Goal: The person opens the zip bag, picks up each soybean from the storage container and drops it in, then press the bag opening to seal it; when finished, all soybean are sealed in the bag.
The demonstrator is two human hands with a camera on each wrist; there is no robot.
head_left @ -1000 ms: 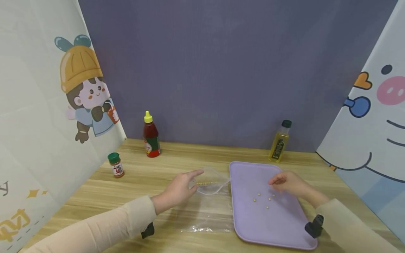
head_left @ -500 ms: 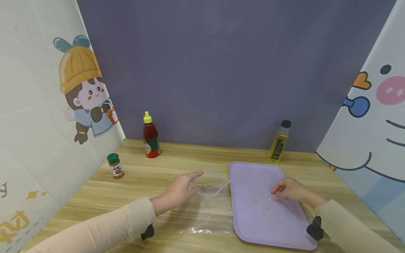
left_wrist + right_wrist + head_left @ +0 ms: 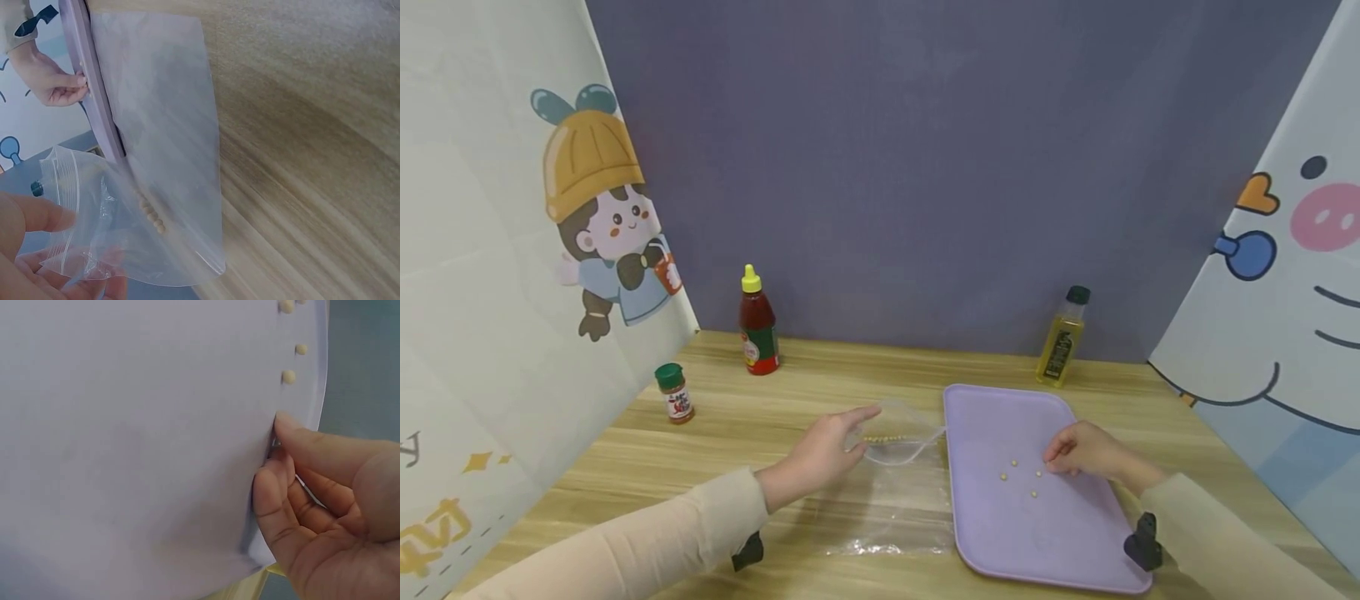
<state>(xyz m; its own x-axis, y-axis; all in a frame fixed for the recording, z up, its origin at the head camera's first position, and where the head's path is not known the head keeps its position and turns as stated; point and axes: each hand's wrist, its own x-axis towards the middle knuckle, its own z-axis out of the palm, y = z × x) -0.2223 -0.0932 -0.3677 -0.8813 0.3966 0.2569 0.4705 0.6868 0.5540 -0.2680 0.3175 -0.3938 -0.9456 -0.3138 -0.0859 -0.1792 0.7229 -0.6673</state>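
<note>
My left hand (image 3: 820, 450) holds the mouth of a clear zip bag (image 3: 887, 517) apart, thumb on one side and fingers behind the film. Several small round soybeans (image 3: 152, 215) lie in a row inside it. On the lilac tray (image 3: 1000, 533) to the right, several more soybeans (image 3: 288, 377) are scattered. My right hand (image 3: 1084, 450) is low over the tray, its thumb and fingertips (image 3: 267, 487) brought together round the spot of one soybean, which they hide. In the left wrist view that right hand (image 3: 53, 81) shows beyond the tray's edge.
A red sauce bottle (image 3: 758, 333) with a yellow cap and a green-capped spice jar (image 3: 676, 396) stand at the back left. An oil bottle (image 3: 1062, 346) is behind the tray. A dark blue panel (image 3: 880, 167) closes off the wooden table (image 3: 715, 533).
My right hand has lowered onto the tray and slightly toward me, covering a soybean that showed beside it earlier. My left hand keeps the bag in almost the same place.
</note>
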